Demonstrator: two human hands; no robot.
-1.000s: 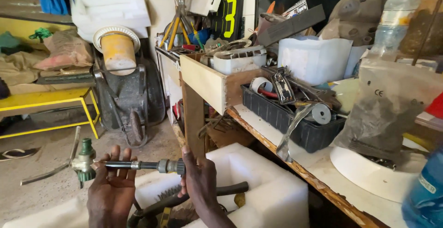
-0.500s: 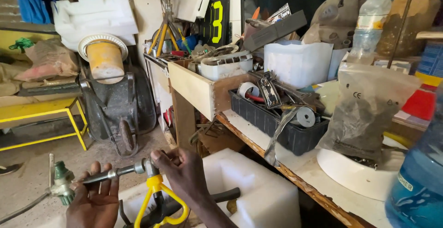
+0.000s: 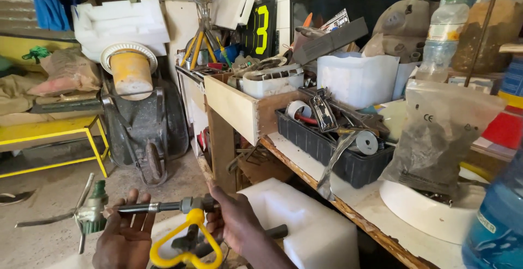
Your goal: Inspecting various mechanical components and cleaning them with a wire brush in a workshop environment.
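My left hand [image 3: 124, 236] grips a thin metal pipe [image 3: 147, 207] held level at the bottom of the view. A green and silver valve fitting [image 3: 92, 214] with a long lever sits on the pipe's left end. My right hand [image 3: 235, 224] closes around the pipe's right end at a grey coupling [image 3: 192, 203]. A yellow looped handle [image 3: 185, 244] hangs just below the coupling, between my two hands.
A cluttered wooden workbench [image 3: 348, 209] runs along the right, carrying a black crate of tools [image 3: 338, 149], a white bucket [image 3: 357, 78] and a plastic bag [image 3: 444, 133]. White foam blocks [image 3: 305, 225] lie below. A yellow bench [image 3: 49, 133] and a wheeled machine [image 3: 141, 116] stand at left.
The pipe assembly and both hands stay low in view. The yellow looped handle, unseen a second ago, now hangs below the coupling. The view has shifted slightly.
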